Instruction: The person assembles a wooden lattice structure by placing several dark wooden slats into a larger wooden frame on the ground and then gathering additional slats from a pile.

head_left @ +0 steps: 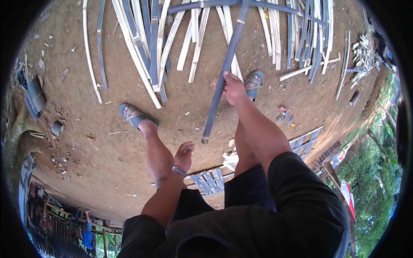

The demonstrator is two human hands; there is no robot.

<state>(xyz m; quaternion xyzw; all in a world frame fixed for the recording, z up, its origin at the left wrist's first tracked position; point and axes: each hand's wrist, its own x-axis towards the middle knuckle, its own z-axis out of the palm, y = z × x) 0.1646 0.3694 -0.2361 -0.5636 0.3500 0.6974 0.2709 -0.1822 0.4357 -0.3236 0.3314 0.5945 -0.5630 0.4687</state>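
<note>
My right hand [234,89] is closed around a long, dark bamboo strip [216,107], which slants from the top of the view down to an end between my legs. Its far part crosses another dark bamboo strip [284,8] lying sideways over the pile. My left hand [184,155], with a chain bracelet at the wrist, hangs in front of my left knee. It holds nothing, and its fingers are loosely bent and apart. Split bamboo strips [150,47], some pale and some dark, lie spread on the ground beyond my feet.
My sandalled feet [134,115] stand apart on bare dirt. More strips [316,38] and a heap of short pale pieces [365,53] lie at the right. Slatted bamboo panels [208,181] are behind my legs. Tools [285,117] lie near my right foot. A person in blue [87,234] is far left.
</note>
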